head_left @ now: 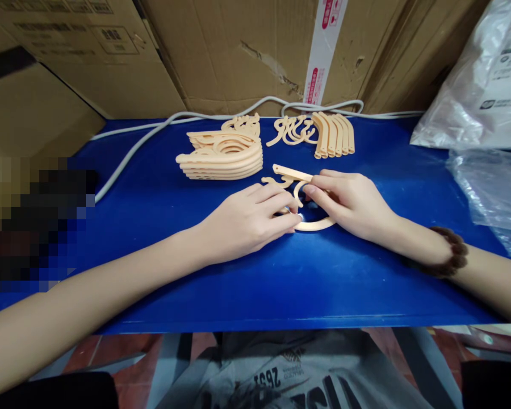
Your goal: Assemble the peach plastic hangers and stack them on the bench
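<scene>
Just now we pinch a cream bar (290,172) between the closed thumb and fingers of our right hand (353,201), its long axis slanting mostly sideways over the blue table (255,289), the holed end pointing left and slightly away from us. Nearer us, a curved piece (315,225) bows our way; our left hand (259,221) curls at its left end, grip hidden, so we cannot tell its hold.

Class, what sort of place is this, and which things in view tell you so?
Probably a small workshop or packing area: cardboard boxes stand behind a blue work surface, plastic packaging lies at the right, and similar cream-coloured parts are stacked in groups.
</scene>
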`<state>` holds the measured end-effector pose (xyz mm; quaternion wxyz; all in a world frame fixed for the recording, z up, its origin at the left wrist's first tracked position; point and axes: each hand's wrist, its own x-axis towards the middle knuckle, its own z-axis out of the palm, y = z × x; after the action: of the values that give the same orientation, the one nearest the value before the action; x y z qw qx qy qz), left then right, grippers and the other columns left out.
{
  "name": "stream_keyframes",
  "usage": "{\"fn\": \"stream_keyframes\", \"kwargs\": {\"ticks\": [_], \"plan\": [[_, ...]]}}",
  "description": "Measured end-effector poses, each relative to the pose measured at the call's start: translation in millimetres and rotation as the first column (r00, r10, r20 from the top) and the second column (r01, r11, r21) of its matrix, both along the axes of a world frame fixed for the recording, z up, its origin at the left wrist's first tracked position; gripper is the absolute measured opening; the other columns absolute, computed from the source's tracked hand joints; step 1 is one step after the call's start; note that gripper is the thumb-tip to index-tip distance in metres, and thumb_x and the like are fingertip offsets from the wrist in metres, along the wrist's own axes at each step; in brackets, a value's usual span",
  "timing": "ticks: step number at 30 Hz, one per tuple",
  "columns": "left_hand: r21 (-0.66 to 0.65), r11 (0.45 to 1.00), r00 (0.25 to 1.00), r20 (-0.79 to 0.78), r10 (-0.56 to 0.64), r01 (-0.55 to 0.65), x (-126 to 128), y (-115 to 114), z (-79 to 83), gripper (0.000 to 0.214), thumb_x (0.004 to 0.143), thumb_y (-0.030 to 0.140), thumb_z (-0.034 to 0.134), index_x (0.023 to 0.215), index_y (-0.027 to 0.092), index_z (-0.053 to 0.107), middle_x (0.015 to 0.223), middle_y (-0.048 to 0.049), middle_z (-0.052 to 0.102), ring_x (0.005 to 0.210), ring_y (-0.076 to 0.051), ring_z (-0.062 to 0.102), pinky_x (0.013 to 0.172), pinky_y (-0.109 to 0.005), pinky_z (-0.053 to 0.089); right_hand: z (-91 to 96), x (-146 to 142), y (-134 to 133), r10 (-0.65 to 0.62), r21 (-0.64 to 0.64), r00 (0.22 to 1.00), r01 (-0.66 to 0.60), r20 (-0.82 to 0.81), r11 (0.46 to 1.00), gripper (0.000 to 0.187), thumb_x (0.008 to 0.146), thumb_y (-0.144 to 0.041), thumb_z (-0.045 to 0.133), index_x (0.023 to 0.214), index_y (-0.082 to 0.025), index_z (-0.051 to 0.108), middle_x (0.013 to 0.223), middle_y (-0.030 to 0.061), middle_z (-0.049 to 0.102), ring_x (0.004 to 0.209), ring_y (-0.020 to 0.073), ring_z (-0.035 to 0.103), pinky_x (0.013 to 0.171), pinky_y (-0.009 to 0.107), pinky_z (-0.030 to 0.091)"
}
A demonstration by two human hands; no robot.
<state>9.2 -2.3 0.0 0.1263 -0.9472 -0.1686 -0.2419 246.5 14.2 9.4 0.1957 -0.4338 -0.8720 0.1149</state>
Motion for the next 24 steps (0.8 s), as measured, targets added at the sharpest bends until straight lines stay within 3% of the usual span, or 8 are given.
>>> {"fn": "stream_keyframes", "kwargs": {"ticks": [8,15,24], "plan": [[0.058,0.998,0.999,0.027,-0.033,0.031,-1.8,1.5,-3.8,0.024,0.103,0.011,0.048,0.106,0.015,0.071,0.109,-0.0059,0.076,0.103,-0.021,0.067,0.089,-0.032,0.053,0.7,1.0,1.7,0.248,-0.001,0.969,-0.248,0.021,0.969,0.040,0.105,-0.036,0.039,0.088,-0.016,0.069,0.086,0.0053,0.063,0.073,0.0145,0.057,0.067,0.027,0.036],[0.008,0.999,0.998,-0.043,-0.042,0.043,-2.8,1.8,-4.2,0.027,0.106,0.013,0.045,0.117,0.014,0.070,0.120,-0.0050,0.075,0.112,-0.020,0.067,0.097,-0.033,0.053,0.2,2.4,2.4,0.261,-0.016,0.961,-0.260,0.094,0.965,0.043,0.106,-0.039,0.035,0.091,-0.016,0.069,0.090,0.0075,0.065,0.078,0.0169,0.060,0.068,0.029,0.037],[-0.008,0.999,0.997,-0.055,-0.045,0.045,-2.6,2.0,-4.3,0.031,0.106,0.012,0.042,0.116,0.012,0.071,0.118,-0.0075,0.076,0.112,-0.021,0.067,0.098,-0.034,0.054,1.2,1.5,0.3,0.253,-0.019,0.963,-0.252,0.095,0.968,0.039,0.105,-0.037,0.037,0.092,-0.017,0.068,0.092,0.0067,0.063,0.077,0.0157,0.057,0.069,0.028,0.037]]}}
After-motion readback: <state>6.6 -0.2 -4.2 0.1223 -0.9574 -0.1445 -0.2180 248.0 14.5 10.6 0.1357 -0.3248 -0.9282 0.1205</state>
